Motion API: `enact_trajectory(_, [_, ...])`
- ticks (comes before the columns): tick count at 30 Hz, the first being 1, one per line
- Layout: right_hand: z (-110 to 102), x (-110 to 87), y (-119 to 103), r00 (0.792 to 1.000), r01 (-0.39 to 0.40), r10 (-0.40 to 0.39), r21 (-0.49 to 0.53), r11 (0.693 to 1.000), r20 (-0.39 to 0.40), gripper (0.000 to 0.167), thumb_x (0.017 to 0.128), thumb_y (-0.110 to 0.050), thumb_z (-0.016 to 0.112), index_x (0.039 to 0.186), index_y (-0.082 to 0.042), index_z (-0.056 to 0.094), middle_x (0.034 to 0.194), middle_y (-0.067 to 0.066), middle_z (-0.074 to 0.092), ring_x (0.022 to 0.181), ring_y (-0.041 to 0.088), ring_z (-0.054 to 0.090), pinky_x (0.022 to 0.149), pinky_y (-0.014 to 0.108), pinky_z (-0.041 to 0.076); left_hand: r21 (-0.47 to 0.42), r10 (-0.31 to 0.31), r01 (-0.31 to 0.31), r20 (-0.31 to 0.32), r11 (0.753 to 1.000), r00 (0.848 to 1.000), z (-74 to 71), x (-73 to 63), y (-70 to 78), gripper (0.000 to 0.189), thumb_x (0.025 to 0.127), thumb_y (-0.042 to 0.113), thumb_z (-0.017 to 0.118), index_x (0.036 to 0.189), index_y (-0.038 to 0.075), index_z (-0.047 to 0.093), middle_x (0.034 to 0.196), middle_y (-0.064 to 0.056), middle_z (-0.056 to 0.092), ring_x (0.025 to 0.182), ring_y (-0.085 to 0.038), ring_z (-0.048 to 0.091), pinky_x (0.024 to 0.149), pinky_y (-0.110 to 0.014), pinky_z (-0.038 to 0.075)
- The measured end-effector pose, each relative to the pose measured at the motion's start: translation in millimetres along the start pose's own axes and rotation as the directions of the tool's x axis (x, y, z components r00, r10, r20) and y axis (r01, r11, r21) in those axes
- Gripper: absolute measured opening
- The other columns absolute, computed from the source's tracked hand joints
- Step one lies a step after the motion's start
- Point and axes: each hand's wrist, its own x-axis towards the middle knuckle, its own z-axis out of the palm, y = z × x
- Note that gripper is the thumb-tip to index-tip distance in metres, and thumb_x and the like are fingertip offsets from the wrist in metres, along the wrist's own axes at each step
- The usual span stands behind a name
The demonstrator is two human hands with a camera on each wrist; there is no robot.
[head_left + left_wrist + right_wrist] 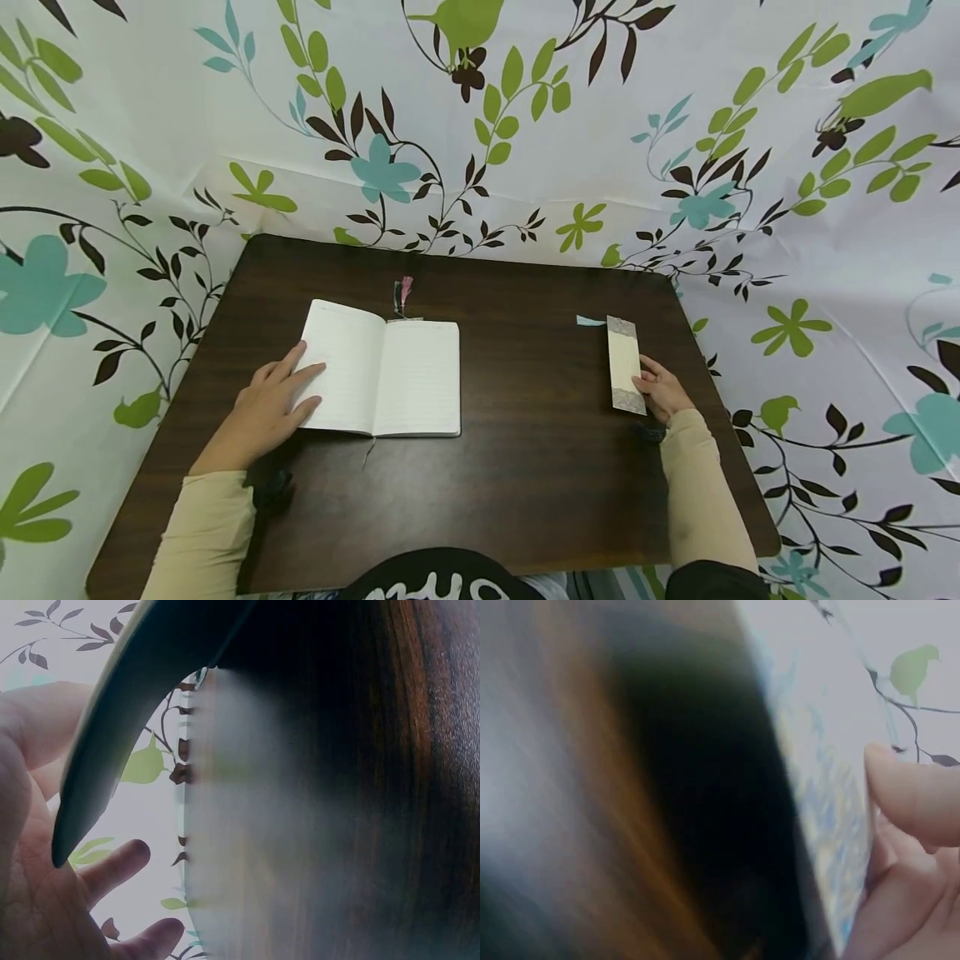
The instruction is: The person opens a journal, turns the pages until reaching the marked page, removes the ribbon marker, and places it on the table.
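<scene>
An open notebook (420, 379) with blank-looking ruled pages lies left of the table's middle, its left half raised towards me. My left hand (262, 412) holds that left side, with fingers spread over the page. In the left wrist view the dark cover (135, 697) passes between the fingers, two of them (116, 874) extending on the cover's outer side. Far to the right, my right hand (663, 392) pinches the lower right edge of a cream bookmark (624, 362) with grey patterned ends and a light blue ribbon (590, 321). Its other face is mottled blue and yellow in the right wrist view.
Pink and dark tassels (403, 296) stick out above the notebook's top edge, and a thin cord (369, 452) hangs out below. The dark wooden table (525, 475) meets a patterned cloth (450, 200) at the back and sides.
</scene>
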Motion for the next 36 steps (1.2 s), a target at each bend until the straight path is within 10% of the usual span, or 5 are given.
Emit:
enact_trajectory(3, [-8.4, -1.8, -8.9, 0.998, -0.002, -0.014, -0.265, 0.964, -0.055, 0.070, 0.104, 0.000, 0.053, 0.160, 0.003, 0.012, 0.108, 0.007, 0.058, 0.087, 0.007, 0.056, 0.074, 0.021, 0.049, 0.003, 0.004, -0.004, -0.007, 1.000, 1.000, 1.4, -0.8, -0.9, 0.052, 0.101, 0.028, 0.063, 0.148, 0.009, 0.050, 0.167, -0.019, 0.019, 0.133, -0.060, 0.031, 0.091, -0.083, 0.029])
enact_trajectory(9, [-7.8, -3.4, -28.3, 0.990, -0.052, -0.046, -0.659, 0.750, -0.131, 0.063, 0.103, -0.005, 0.054, 0.155, 0.011, 0.023, 0.131, 0.040, 0.052, 0.112, 0.045, 0.056, 0.089, 0.048, 0.048, 0.005, -0.017, 0.017, -0.006, 1.000, 1.000, -0.1, -2.1, -0.3, 0.053, 0.100, 0.027, 0.063, 0.148, 0.009, 0.050, 0.167, -0.020, 0.019, 0.134, -0.059, 0.030, 0.093, -0.083, 0.028])
enact_trajectory(21, [14.1, 5.4, -27.0, 0.952, -0.258, -0.002, -0.801, 0.540, -0.308, 0.058, 0.100, -0.019, 0.054, 0.150, 0.007, 0.037, 0.143, 0.045, 0.030, 0.131, 0.064, 0.030, 0.101, 0.071, 0.036, 0.011, -0.019, 0.019, 0.007, 1.000, 1.000, -6.2, -5.9, 0.5, 0.053, 0.101, 0.026, 0.063, 0.149, 0.009, 0.049, 0.167, -0.020, 0.017, 0.136, -0.058, 0.029, 0.096, -0.082, 0.028])
enact_trajectory(28, [39.9, 4.4, -24.0, 0.905, -0.325, -0.122, -0.848, 0.419, -0.407, 0.050, 0.101, -0.016, 0.043, 0.145, 0.008, 0.041, 0.136, 0.039, 0.041, 0.124, 0.057, 0.041, 0.099, 0.069, 0.036, -0.016, 0.012, -0.011, 0.011, 1.000, 1.000, -8.6, -3.8, 4.0, 0.052, 0.102, 0.026, 0.061, 0.149, 0.008, 0.049, 0.167, -0.020, 0.017, 0.136, -0.058, 0.029, 0.094, -0.081, 0.029])
enact_trajectory(36, [121.9, 8.0, -37.7, 0.888, -0.131, -0.373, -0.926, 0.355, -0.268, 0.046, 0.100, -0.016, 0.058, 0.141, 0.005, 0.050, 0.138, 0.033, 0.048, 0.124, 0.053, 0.045, 0.096, 0.070, 0.036, -0.019, 0.010, -0.009, 0.029, 1.000, 1.000, -5.9, -3.1, 3.9, 0.051, 0.103, 0.026, 0.060, 0.150, 0.009, 0.048, 0.168, -0.019, 0.016, 0.138, -0.057, 0.026, 0.096, -0.080, 0.028])
